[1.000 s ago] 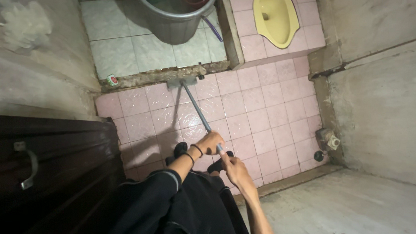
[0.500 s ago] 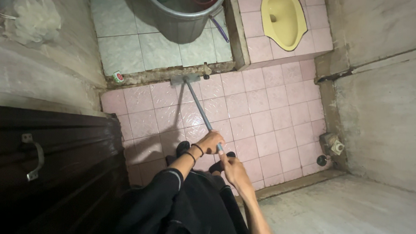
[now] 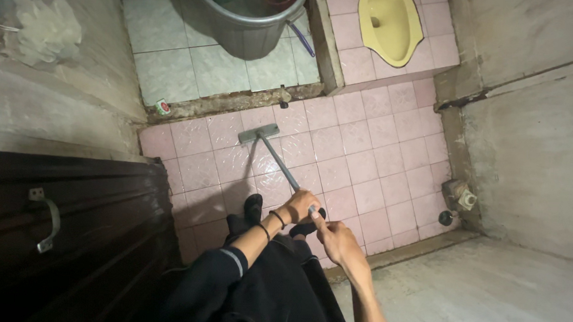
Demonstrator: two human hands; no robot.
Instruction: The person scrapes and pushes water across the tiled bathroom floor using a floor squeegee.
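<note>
**Squeegee on the pink tiled floor, both hands on its handle**

Squeegee (image 3: pixel 259 133) — a grey floor tool with a flat head and a long thin metal handle — rests its head on the pink tiled floor (image 3: pixel 369 151), a little in front of the raised step that edges the pale tiled wash area (image 3: pixel 169 62). The handle slants back from the head toward the person's feet.

The left hand (image 3: pixel 299 206), with dark bands at the wrist, is clenched around the handle near its upper end. The right hand (image 3: pixel 336 240) grasps the very end of the handle just behind it, the two hands almost touching. Dark shoes (image 3: pixel 253 207) show on the tiles under the hands, and black clothing fills the lower middle of the view.

Beyond the step, a grey bucket (image 3: pixel 247 26) stands on the pale tiles at the top edge. A yellow squat toilet (image 3: pixel 388 25) sits in a raised pink platform at the floor's far right corner. A dark wooden door (image 3: pixel 68 229) with a metal handle stands along the left — a small drain fitting (image 3: pixel 460 197) lies at the floor's right edge, against the bare concrete wall (image 3: pixel 528 157).
</note>
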